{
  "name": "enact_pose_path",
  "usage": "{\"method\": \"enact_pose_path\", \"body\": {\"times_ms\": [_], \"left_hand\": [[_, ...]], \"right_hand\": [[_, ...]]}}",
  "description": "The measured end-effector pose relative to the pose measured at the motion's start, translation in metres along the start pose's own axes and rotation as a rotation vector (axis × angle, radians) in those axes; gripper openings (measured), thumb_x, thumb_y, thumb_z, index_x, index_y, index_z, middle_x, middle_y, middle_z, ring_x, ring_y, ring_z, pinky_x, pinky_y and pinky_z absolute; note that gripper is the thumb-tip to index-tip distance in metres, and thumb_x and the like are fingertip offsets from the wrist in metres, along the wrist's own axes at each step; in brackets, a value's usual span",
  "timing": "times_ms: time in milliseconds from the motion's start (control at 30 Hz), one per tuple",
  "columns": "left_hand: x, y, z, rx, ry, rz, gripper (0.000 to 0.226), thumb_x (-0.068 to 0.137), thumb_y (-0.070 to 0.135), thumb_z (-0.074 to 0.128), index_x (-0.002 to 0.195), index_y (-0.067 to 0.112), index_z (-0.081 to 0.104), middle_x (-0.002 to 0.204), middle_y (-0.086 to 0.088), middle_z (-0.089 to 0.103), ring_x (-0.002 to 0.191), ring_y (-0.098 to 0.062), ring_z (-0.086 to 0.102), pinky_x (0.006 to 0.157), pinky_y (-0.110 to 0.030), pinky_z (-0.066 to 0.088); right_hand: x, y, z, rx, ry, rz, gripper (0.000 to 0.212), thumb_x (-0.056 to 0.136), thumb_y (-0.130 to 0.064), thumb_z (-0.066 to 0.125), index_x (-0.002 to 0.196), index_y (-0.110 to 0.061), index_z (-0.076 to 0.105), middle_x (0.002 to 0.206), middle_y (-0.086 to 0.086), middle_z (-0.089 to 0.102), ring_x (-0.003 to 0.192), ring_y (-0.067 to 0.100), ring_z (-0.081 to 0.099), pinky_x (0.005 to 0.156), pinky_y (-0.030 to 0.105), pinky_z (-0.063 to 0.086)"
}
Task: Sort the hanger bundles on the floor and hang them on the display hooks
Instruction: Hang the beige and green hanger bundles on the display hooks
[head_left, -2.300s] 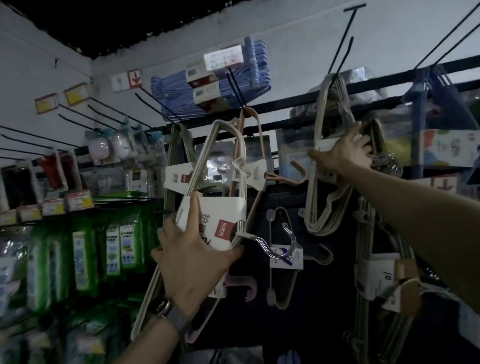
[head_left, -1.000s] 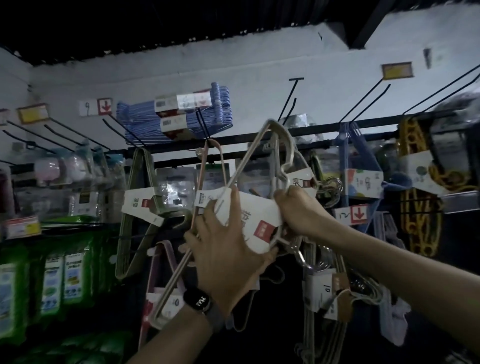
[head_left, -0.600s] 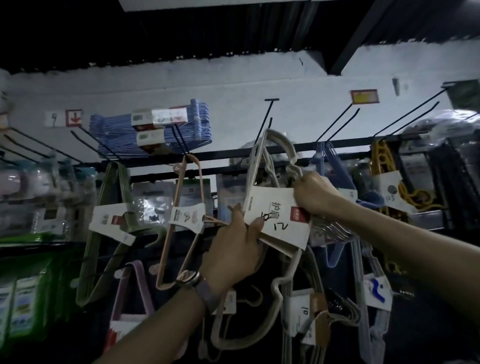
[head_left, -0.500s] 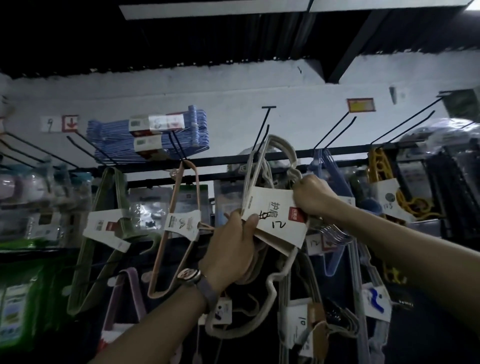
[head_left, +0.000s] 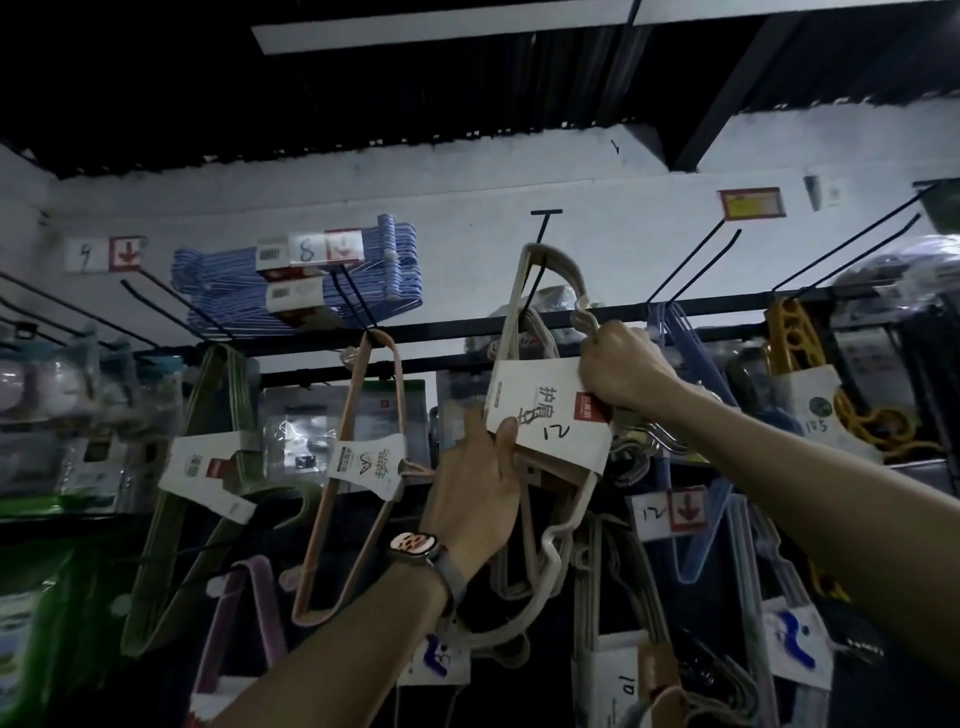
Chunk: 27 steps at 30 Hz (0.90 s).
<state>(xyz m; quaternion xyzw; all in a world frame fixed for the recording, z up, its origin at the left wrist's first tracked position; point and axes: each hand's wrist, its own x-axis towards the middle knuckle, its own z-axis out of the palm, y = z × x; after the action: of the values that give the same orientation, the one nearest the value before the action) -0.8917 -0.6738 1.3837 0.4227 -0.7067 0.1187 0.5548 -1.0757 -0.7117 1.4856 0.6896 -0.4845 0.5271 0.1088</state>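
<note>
**Two hands lifting a beige hanger bundle onto a wall hook**

A person reached up to a dim shop wall of display hooks. Both hands held one beige hanger bundle (head_left: 550, 470) high against the rail. Its top bend sat around a black display hook (head_left: 540, 236), so it looked threaded on but not yet let go.

The left hand (head_left: 478, 499), with a wristwatch (head_left: 415, 544), gripped the bundle from below. Its thumb pressed the left edge of the white paper sleeve (head_left: 545, 410), and its fingers curled out of sight behind. This probably carried the weight. The right hand (head_left: 618, 369) was closed in a fist round the bundle's upper right side, likely to steer it along the hook.

The sleeve bore a red square logo, printed characters and a handwritten "12". A shelf tag (head_left: 670, 512) just below to the right also read "12", beside a red down arrow, which suggested this was the matching spot.

Farther left, a blue hanger bundle (head_left: 311, 291) carried a tag marked "8". A wall tag (head_left: 104, 254) read "9". A pink hanger bundle (head_left: 358, 467) hung between them and the hands.
</note>
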Motion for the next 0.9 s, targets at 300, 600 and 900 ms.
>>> {"method": "enact_pose_path", "body": {"times_ms": [300,600,900], "left_hand": [[0.032,-0.026,0.064,0.177,-0.112,-0.4,0.067,0.11,0.043,0.034,0.161,0.009,0.006,0.16,-0.023,0.03,0.134,-0.041,0.049,0.102,-0.046,0.044],[0.041,-0.045,0.098,0.297,-0.099,-0.482,0.072,0.111,0.024,0.037,0.162,0.009,-0.013,0.168,-0.022,0.006,0.153,-0.041,0.016,0.111,-0.051,0.038],[0.015,-0.033,0.088,0.252,-0.183,-0.438,0.098,0.101,0.04,0.057,0.16,0.004,-0.012,0.166,-0.018,0.008,0.146,-0.042,0.025,0.113,-0.053,0.038]], "right_hand": [[0.032,0.02,0.055,-0.104,-0.171,0.092,0.026,0.101,-0.015,0.051,0.075,-0.011,0.053,0.076,0.006,0.059,0.065,0.018,0.055,0.06,0.031,0.048],[0.054,0.032,0.082,-0.225,-0.238,0.095,0.013,0.1,-0.02,0.053,0.101,-0.011,0.063,0.104,0.009,0.062,0.084,0.023,0.058,0.065,0.033,0.044],[0.027,0.021,0.07,-0.129,-0.193,0.141,0.026,0.109,-0.026,0.043,0.095,-0.012,0.06,0.09,0.004,0.057,0.087,0.023,0.064,0.085,0.041,0.061]]}}
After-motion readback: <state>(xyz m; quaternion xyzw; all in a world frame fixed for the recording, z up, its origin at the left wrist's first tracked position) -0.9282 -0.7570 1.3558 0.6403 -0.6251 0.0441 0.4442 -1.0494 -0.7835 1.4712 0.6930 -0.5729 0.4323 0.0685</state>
